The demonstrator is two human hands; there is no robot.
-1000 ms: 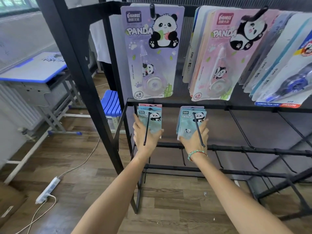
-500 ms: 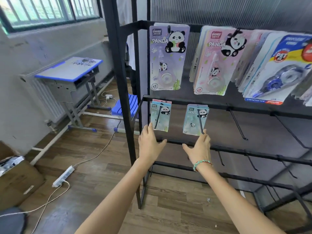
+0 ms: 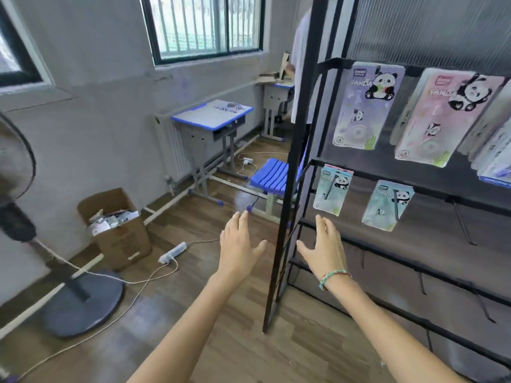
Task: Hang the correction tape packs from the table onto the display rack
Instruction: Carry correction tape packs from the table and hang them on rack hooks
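While both the left hand [image 3: 240, 248] and right hand [image 3: 324, 247] hover spread, teal panda-printed correction tape packs [image 3: 387, 205] hang on the display rack [image 3: 297, 150]

Beaded bracelet [image 3: 334, 278] (turquoise), bare forearms

**Rack, counter and floor**

Your display rack [image 3: 296, 150] is a black metal frame standing on the wood floor [image 3: 221, 313]. Large panda packs [image 3: 362, 106] hang from its upper bar; two small teal packs [image 3: 331, 192] hang on pegs of the bar below. Left of it you have a blue-topped counter [image 3: 211, 114]. On the floor lie a cardboard box [image 3: 121, 230], a power strip [image 3: 172, 252] and a fan base [image 3: 80, 302].
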